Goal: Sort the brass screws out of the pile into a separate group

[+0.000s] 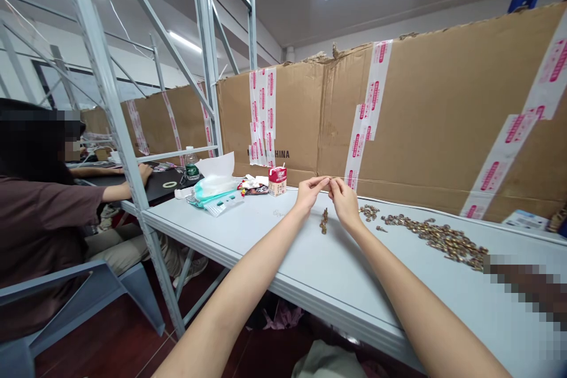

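Observation:
My left hand (309, 192) and my right hand (344, 201) meet above the grey-white table (266, 248), fingertips pinched together. Whatever tiny piece sits between them is too small to make out. Just below my hands lies a short row of small brass-coloured metal pieces (324, 221), which look like screws or bolts. To the right of my right hand is a small cluster of similar pieces (368, 212), with a single one (381, 228) apart from it. A long heap of them (436, 236) spreads farther right. A few tiny clear bits (278, 213) lie left of my left hand.
A red-and-white drink carton (277, 182) stands at the back, beside wrappers (254, 185) and a tissue pack (215, 183). Cardboard (420, 118) walls the far edge. A metal rack post (115, 112) rises at left; beyond it sits another person (48, 207) at a black table.

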A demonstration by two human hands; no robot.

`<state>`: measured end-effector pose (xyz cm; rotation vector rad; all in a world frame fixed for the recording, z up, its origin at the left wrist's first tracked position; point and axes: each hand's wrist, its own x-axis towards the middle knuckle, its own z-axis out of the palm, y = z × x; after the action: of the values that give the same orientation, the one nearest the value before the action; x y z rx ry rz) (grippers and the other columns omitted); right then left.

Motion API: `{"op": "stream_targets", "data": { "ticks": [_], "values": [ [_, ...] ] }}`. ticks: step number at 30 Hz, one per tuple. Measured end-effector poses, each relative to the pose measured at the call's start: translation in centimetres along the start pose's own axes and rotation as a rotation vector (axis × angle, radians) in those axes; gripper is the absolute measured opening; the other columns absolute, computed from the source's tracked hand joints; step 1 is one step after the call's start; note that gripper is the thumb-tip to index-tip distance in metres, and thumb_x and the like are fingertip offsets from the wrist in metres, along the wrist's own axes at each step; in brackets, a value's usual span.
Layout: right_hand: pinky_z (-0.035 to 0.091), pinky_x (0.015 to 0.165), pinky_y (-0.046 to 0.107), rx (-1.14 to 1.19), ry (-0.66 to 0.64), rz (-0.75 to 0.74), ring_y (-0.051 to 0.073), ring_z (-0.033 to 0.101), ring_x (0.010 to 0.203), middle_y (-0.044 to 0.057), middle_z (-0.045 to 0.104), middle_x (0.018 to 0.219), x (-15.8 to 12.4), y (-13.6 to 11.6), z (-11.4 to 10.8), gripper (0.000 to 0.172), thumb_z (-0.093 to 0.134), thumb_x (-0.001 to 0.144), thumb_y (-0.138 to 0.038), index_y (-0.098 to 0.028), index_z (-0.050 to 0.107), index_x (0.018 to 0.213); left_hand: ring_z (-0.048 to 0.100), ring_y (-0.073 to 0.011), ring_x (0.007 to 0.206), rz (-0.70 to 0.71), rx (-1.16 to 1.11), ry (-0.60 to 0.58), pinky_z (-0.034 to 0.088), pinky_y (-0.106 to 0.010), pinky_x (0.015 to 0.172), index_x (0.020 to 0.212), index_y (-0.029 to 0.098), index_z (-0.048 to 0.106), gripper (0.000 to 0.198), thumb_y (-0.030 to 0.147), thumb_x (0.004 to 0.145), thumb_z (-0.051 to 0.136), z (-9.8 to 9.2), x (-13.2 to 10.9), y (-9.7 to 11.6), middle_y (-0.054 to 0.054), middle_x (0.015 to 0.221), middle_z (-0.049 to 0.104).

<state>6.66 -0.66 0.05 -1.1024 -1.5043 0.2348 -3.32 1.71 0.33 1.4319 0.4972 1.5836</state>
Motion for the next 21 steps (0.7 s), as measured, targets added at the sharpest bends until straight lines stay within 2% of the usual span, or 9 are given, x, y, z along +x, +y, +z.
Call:
{"op": "stream_targets", "data": {
  "ticks": [5, 10, 13, 17, 21],
  "values": [
    [0.022, 0.053, 0.025, -0.250, 0.070, 0.010, 0.015, 0.043, 0.055, 0.002, 0.053, 0.060, -0.5, -1.1, -0.1, 0.035, 0.029, 0.087, -0.041, -0.021, 0.054, 0.074, 0.059, -0.0184, 0.090, -0.029, -0.056, 0.048, 0.041, -0.032, 0.087, 0.082, 0.014, 0.069, 0.027, 0.033, 0.064, 0.068, 0.3, -0.3, 0.1, -0.009, 0.092, 0.068],
    [0.022, 0.052, 0.025, -0.223, 0.031, -0.017, 0.014, 0.042, 0.053, 0.002, 0.053, 0.059, -0.5, -1.1, 0.0, 0.037, 0.029, 0.087, -0.041, -0.020, 0.054, 0.069, 0.058, -0.0197, 0.089, -0.117, -0.021, 0.105, 0.040, -0.033, 0.085, 0.078, 0.014, 0.069, 0.027, 0.034, 0.060, 0.070, 0.2, -0.4, 0.5, -0.008, 0.088, 0.068],
    [0.023, 0.052, 0.024, -0.203, 0.033, -0.030, 0.013, 0.042, 0.053, 0.002, 0.053, 0.059, -0.4, -1.0, 0.0, 0.039, 0.028, 0.087, -0.042, -0.019, 0.054, 0.068, 0.058, -0.0197, 0.087, -0.087, -0.010, 0.125, 0.039, -0.033, 0.085, 0.075, 0.013, 0.068, 0.027, 0.035, 0.059, 0.071, 0.2, -0.4, 0.7, -0.008, 0.085, 0.067],
    [0.020, 0.051, 0.023, -0.329, 0.067, 0.011, 0.012, 0.038, 0.053, 0.001, 0.054, 0.060, -0.6, -1.5, 0.0, 0.038, 0.031, 0.087, -0.043, -0.019, 0.056, 0.073, 0.058, -0.0183, 0.080, -0.031, -0.006, 0.146, 0.040, -0.032, 0.081, 0.072, 0.012, 0.068, 0.029, 0.037, 0.059, 0.070, 0.3, -0.2, 0.3, -0.008, 0.079, 0.067],
    [0.017, 0.051, 0.024, -0.410, 0.077, -0.024, 0.012, 0.037, 0.053, 0.002, 0.054, 0.061, -0.9, -1.8, 0.0, 0.036, 0.032, 0.088, -0.042, -0.019, 0.058, 0.075, 0.057, -0.0169, 0.074, -0.025, 0.003, 0.138, 0.040, -0.031, 0.077, 0.067, 0.011, 0.067, 0.033, 0.044, 0.062, 0.066, 0.0, 0.0, -0.3, -0.007, 0.072, 0.066]
  ]
}}
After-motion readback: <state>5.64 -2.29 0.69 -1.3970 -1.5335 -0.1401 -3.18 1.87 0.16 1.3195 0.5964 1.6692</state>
